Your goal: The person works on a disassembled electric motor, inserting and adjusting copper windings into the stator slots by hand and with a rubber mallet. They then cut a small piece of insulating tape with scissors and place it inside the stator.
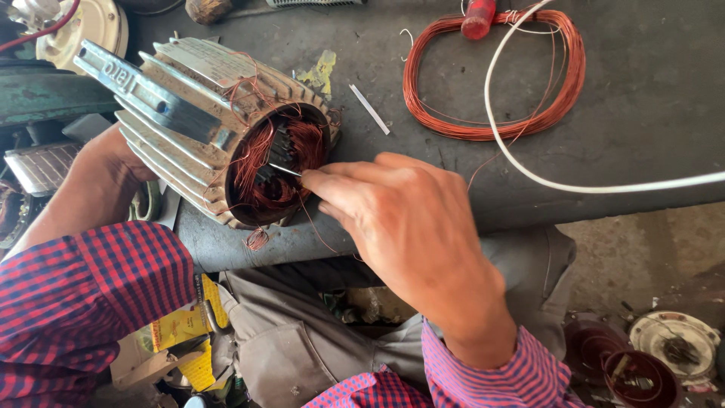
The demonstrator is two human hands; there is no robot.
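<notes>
Dark counter (642, 113), near edge: finned motor shell (189, 113) lying tilted, open mouth toward right hand (408, 227), fingertips pinched shut on thin white strip (285, 171) poking into copper windings (264, 166); left hand (106, 174) bracing shell's far side, grip hidden.

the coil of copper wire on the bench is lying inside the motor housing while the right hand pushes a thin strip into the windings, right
Not quite. In the head view the coil of copper wire lies flat on the bench, apart from the motor housing and to its right. The rest holds: the right hand pushes a thin strip into the windings.
</notes>
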